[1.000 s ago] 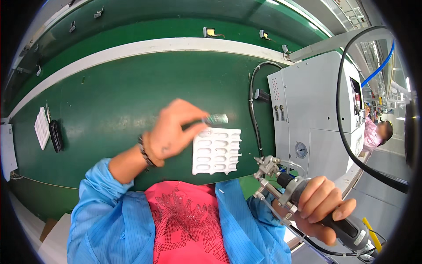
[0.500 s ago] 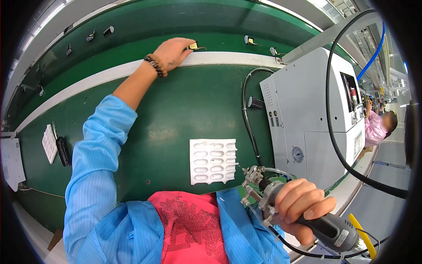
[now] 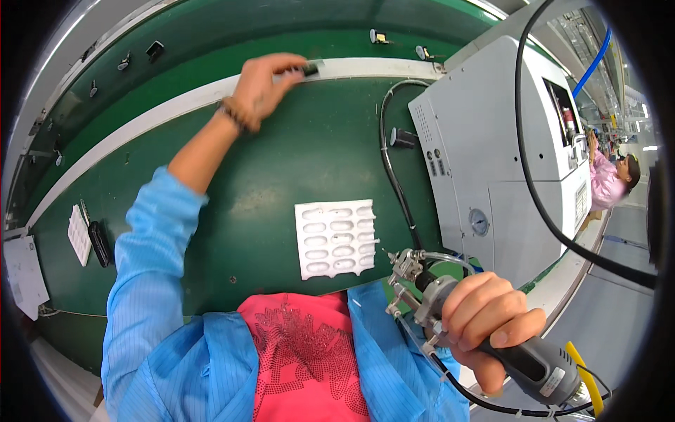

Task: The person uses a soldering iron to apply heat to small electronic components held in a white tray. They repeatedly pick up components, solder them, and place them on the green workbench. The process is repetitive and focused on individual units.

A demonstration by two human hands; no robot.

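Observation:
My left hand [image 3: 259, 88] reaches over the white rail at the back of the table, its thumb and fingers pinching a small dark part [image 3: 310, 69]. Motion blurs that part, so its details are unclear. At the lower right, my right hand [image 3: 485, 316] is wrapped round a grey-and-black handheld power tool [image 3: 538, 367]. A metal valve head [image 3: 406, 265] with thin tubes sits at the tool's front end, tipped toward the table. Left of this tip lies a white moulded tray [image 3: 300, 243] with rows of oval hollows, apart from both hands.
Beyond the white rail [image 3: 344, 68], small parts [image 3: 380, 36] lie scattered along a green strip. A large grey machine [image 3: 464, 119] stands at right, beside a dark cylinder [image 3: 403, 138] and a black hose [image 3: 385, 151]. A black pouch [image 3: 100, 243] lies far left. Someone in pink [image 3: 606, 183] works beyond.
My left hand has brought the small part off the green strip and over the white rail toward me. The right hand keeps its grip on the tool. The whole view has shifted slightly.

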